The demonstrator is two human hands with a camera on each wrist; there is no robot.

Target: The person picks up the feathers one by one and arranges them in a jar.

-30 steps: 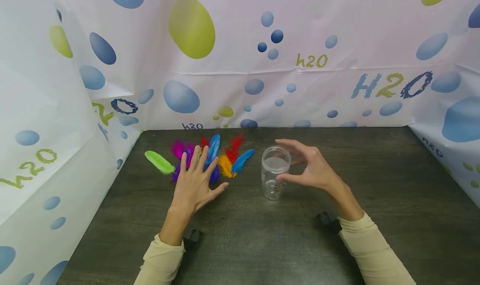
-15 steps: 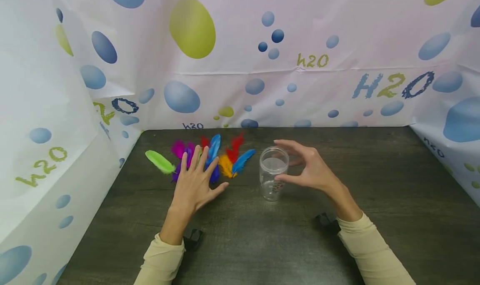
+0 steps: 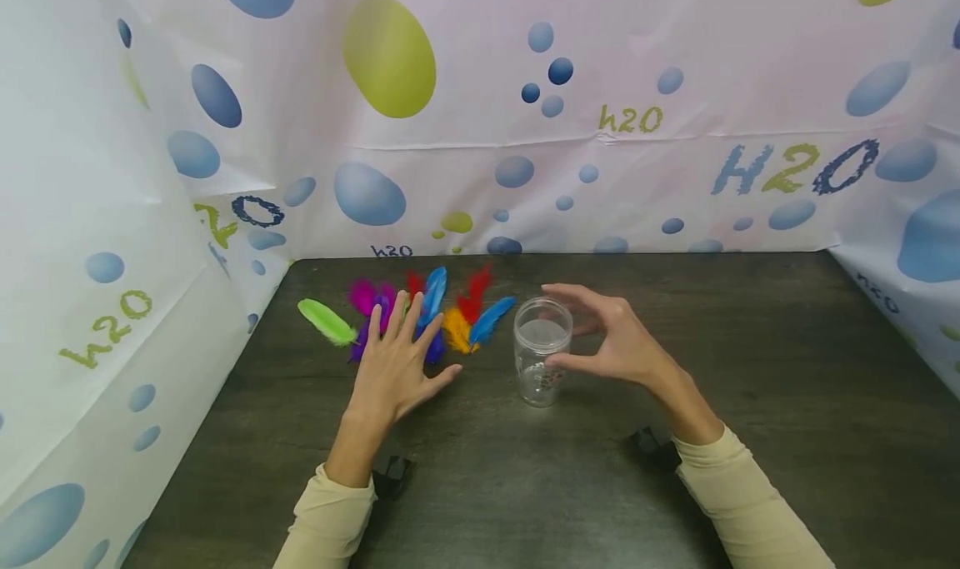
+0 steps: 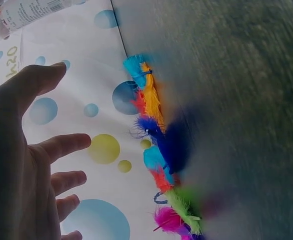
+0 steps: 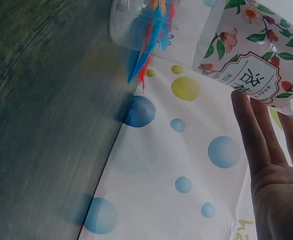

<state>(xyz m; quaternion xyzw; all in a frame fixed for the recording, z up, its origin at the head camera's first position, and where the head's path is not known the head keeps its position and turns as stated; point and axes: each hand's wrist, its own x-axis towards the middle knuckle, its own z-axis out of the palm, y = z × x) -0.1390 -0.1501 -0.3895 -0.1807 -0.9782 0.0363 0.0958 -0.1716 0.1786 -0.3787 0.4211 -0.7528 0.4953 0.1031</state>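
Note:
A clear jar stands upright in the middle of the dark table. Around its upper right side my right hand holds it, thumb at the front and fingers behind. The right wrist view shows the jar's flowered label with fingertips against it; the thumb is hidden there. My left hand is spread, palm down, over several coloured feathers, holding nothing. Among them are a lime green feather, a red one, an orange one and a blue one. The left wrist view shows the hand raised above the table, apart from the feathers.
The dark wooden table reaches back to a white sheet printed with blue and green spots. That sheet also rises along the left and right sides. Dark wrist mounts sit under both forearms.
My right hand and the jar have shifted slightly left, towards the feathers, and a little nearer to me. My left hand keeps its place over the feathers. The head view has turned slightly left.

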